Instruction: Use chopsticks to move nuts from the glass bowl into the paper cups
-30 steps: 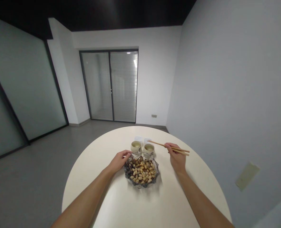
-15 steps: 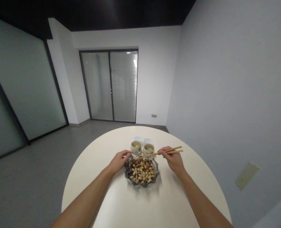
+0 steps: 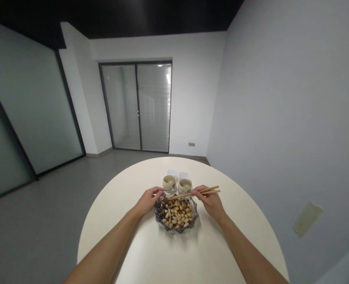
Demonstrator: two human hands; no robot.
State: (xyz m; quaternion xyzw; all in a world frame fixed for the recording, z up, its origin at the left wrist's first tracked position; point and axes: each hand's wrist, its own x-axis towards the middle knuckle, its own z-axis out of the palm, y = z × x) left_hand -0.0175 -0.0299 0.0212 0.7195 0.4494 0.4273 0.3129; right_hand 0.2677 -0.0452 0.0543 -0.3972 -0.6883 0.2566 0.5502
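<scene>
A scalloped clear glass bowl (image 3: 195,216) holds pistachios (image 3: 174,216) and darker seeds or nuts (image 3: 160,209) at its left and back. My left hand (image 3: 146,202) grips the bowl's left back rim, thumb and fingers at the edge. In my right hand (image 3: 210,199), held just right of the bowl, is a pair of wooden chopsticks (image 3: 189,194). Their tips reach left over the dark nuts at the back of the bowl. Whether anything is pinched between the tips is too small to tell.
Two small pale cups, a left cup (image 3: 169,182) and a right cup (image 3: 185,185), stand right behind the bowl. Beyond them are two white dishes, one on the left (image 3: 172,172) and one on the right (image 3: 184,175). Everything rests on a round cream table (image 3: 151,260).
My right hand has shifted left with the chopsticks, and their tips now lie further left over the dark nuts. My left hand stays at the rim.
</scene>
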